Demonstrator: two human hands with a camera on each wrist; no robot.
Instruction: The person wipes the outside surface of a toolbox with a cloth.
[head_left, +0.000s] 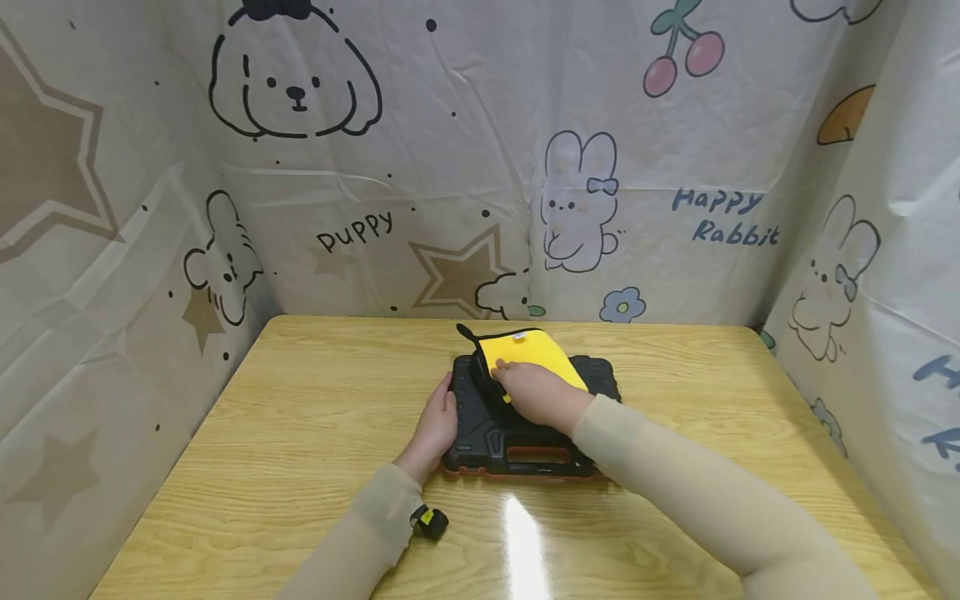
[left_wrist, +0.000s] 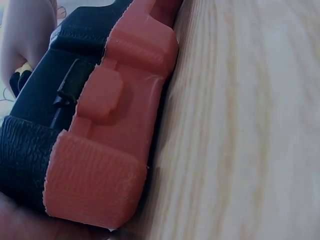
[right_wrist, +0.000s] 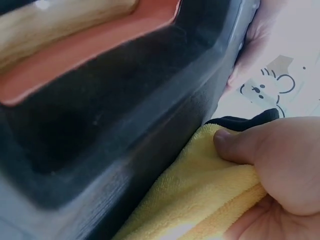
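A black plastic tool case (head_left: 474, 433) with a red-orange lower half (left_wrist: 102, 170) lies flat on the table, its handle side toward me. My left hand (head_left: 435, 423) rests along the case's left side, fingers fairly straight against it. Over the lid, my right hand (head_left: 534, 392) grips a yellow cloth (head_left: 536, 350) with black edging and a black hanging loop. In the right wrist view, the thumb lies on top of the folded cloth (right_wrist: 200, 185), which touches the case; the other fingers are partly hidden.
The light wood-grain table (head_left: 315, 392) reaches back to a patterned fabric curtain (head_left: 465, 167), which also hangs at both sides. A small black device (head_left: 431, 522) is strapped at the left wrist. Bright glare (head_left: 525, 542) falls on the table in front of the case.
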